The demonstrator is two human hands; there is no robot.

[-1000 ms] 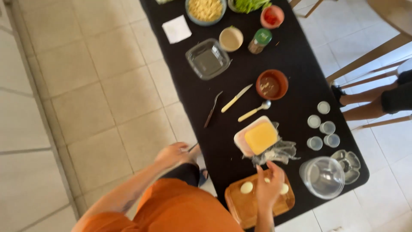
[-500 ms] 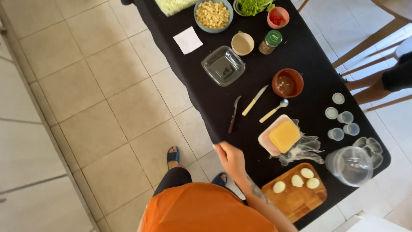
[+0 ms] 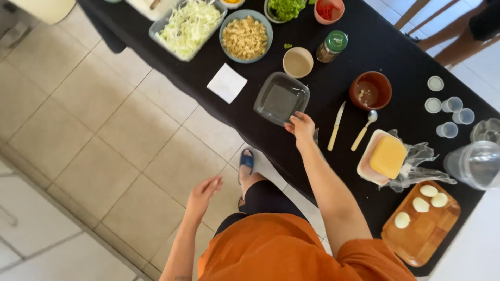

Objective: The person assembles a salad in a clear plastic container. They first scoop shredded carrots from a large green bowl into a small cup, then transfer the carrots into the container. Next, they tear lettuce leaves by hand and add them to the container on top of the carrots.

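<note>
Fingers (image 3: 298, 120) of the right hand (image 3: 302, 127) touch the glass dish (image 3: 281, 98) at its 5 o'clock corner, not yet clasping; the left hand (image 3: 202, 191) hangs loose. A one-corner pull could tip the dish off the table (image 3: 250, 127) edge.

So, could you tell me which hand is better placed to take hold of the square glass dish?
The right hand: its fingertips are at the glass dish near corner. The left hand hangs open over the floor, away from the table.
</note>
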